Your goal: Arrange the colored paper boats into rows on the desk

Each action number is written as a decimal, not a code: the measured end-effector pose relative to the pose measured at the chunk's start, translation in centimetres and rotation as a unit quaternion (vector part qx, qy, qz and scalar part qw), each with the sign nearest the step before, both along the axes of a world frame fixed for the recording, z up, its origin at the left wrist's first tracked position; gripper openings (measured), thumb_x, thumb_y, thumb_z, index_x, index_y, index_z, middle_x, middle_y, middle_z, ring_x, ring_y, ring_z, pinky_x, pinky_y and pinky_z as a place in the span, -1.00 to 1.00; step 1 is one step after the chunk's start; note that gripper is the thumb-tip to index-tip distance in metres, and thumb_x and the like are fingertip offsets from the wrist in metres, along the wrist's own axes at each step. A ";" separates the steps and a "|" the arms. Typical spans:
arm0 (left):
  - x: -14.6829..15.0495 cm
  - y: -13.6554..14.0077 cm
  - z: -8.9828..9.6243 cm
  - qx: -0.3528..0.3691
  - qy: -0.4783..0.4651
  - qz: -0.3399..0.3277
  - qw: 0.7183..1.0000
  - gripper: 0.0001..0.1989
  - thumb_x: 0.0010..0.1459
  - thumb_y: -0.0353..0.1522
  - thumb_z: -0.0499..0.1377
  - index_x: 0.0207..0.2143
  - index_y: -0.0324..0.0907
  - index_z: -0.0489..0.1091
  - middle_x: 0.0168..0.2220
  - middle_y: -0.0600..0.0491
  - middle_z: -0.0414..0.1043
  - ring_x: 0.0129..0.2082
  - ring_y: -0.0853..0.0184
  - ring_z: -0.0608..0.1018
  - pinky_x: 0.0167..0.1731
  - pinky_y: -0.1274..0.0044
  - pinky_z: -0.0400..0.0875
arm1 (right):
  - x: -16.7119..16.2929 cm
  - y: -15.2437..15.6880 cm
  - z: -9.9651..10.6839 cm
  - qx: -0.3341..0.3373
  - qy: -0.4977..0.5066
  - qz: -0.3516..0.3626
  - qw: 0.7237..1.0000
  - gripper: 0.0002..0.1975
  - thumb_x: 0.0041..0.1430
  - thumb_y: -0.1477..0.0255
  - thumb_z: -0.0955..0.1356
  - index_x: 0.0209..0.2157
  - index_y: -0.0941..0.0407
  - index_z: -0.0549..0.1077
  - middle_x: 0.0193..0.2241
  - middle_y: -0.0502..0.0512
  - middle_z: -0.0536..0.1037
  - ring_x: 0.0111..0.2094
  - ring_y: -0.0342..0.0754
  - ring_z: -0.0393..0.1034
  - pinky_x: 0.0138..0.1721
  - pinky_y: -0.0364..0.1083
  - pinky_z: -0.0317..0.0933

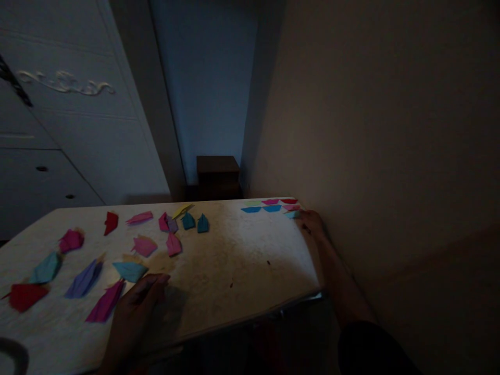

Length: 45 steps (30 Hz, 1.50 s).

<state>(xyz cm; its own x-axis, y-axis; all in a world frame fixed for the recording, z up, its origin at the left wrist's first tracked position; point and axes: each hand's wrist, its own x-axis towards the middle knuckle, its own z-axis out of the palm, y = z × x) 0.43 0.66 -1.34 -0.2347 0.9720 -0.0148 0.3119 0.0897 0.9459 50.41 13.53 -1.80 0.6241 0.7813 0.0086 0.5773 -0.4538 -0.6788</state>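
My right hand (312, 224) reaches to the table's far right corner, its fingers closed on the edge of a light-blue folded paper piece (291, 214). Beside it are two rows of folded paper pieces, among them a blue one (272, 208), a red one (289, 201) and a pink one (270, 201). My left hand (142, 302) hovers low over the table at the left, fingers curled together with nothing visible in them. Nearest to it are a light-blue folded piece (130, 271) and a magenta one (105, 302).
Several more folded papers, including a red one (27, 297) and a teal one (202, 223), lie scattered on the table's (219, 271) left half. A wall (371, 130) borders the right side. A white cabinet (78, 125) and a brown box-like piece (217, 165) stand behind.
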 end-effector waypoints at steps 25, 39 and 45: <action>-0.2 0.1 -0.7 -0.022 0.024 0.025 0.999 -0.50 -0.15 0.14 0.23 -0.44 -0.09 0.49 -0.50 0.13 0.47 -0.45 0.27 0.50 -0.47 0.53 0.38 | -4.6 -2.7 -0.8 -0.044 -0.315 0.158 0.935 -0.62 0.31 0.28 0.23 0.11 -0.02 0.40 0.17 0.15 0.34 -0.12 -0.02 0.46 -0.22 -0.12 0.32; 0.7 -0.1 -0.2 0.041 -0.016 -0.008 0.999 -0.59 0.02 0.01 0.20 -0.51 -0.15 0.43 -0.59 0.15 0.34 -0.53 0.38 0.39 -0.48 0.56 0.28 | -8.0 -3.3 -2.0 0.067 -0.251 0.307 0.916 -0.72 0.34 0.34 0.16 -0.24 0.12 0.45 -0.18 0.15 0.49 -0.18 -0.03 0.41 -0.17 -0.12 0.26; 0.7 -0.1 -0.7 0.060 -0.055 -0.016 0.997 -0.67 0.07 -0.08 0.21 -0.50 -0.16 0.42 -0.62 0.18 0.29 -0.57 0.42 0.35 -0.52 0.57 0.24 | -11.2 -4.6 -2.0 0.127 -0.257 0.391 0.875 -0.65 0.37 0.20 0.13 -0.28 0.09 0.41 -0.26 0.13 0.48 -0.26 -0.01 0.41 -0.22 -0.07 0.28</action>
